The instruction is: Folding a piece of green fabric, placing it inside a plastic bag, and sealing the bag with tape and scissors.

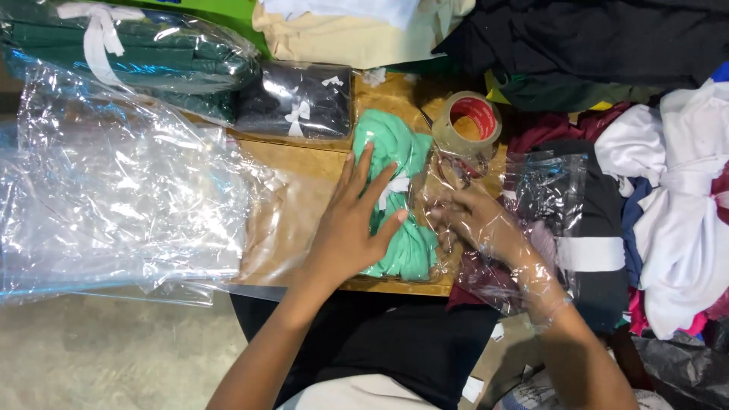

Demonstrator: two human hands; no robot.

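The left hand (pixel 351 228) lies flat with fingers spread, pressing on the folded mint-green garment (pixel 400 193) in the middle of the wooden table (pixel 311 163), gripping nothing. The right hand (pixel 480 222) is tucked inside a clear plastic bag (pixel 531 228) beside the garment, fingers curled, though whether they pinch the film cannot be told. A roll of brown tape (pixel 468 121) sits just beyond, and loose clear plastic sheets (pixel 121 197) spread to the left.
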